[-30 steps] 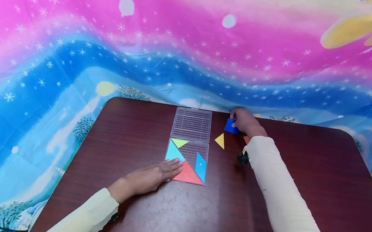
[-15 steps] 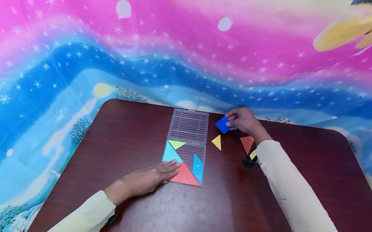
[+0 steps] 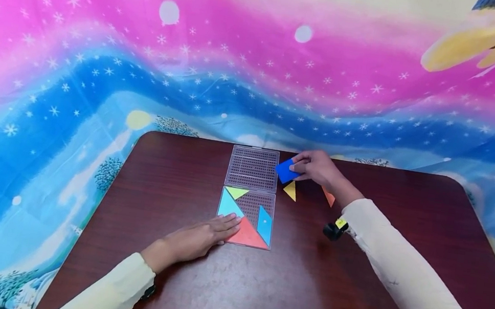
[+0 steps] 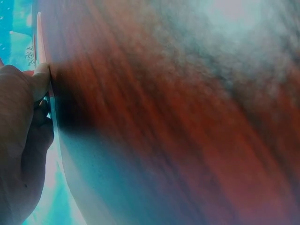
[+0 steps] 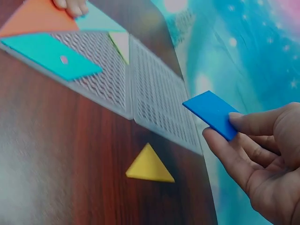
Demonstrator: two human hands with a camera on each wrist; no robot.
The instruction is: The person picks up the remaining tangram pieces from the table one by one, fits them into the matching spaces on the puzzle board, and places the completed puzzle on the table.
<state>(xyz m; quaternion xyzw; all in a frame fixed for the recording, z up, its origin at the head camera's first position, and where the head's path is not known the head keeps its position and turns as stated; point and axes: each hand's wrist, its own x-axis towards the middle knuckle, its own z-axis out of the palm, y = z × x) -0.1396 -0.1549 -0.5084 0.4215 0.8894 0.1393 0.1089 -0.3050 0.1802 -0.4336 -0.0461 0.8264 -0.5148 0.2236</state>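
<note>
Right hand (image 3: 318,169) pinched the blue square (image 3: 285,170) by one edge, presumably leaving its far side free; left hand (image 3: 200,235) lay straight-fingered on the large coral triangle (image 3: 249,234), likely steadying the tray (image 3: 253,203) beneath.

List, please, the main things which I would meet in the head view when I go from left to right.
Left sleeve → left hand → light-blue parallelogram → blue square → right hand → right sleeve.
</note>
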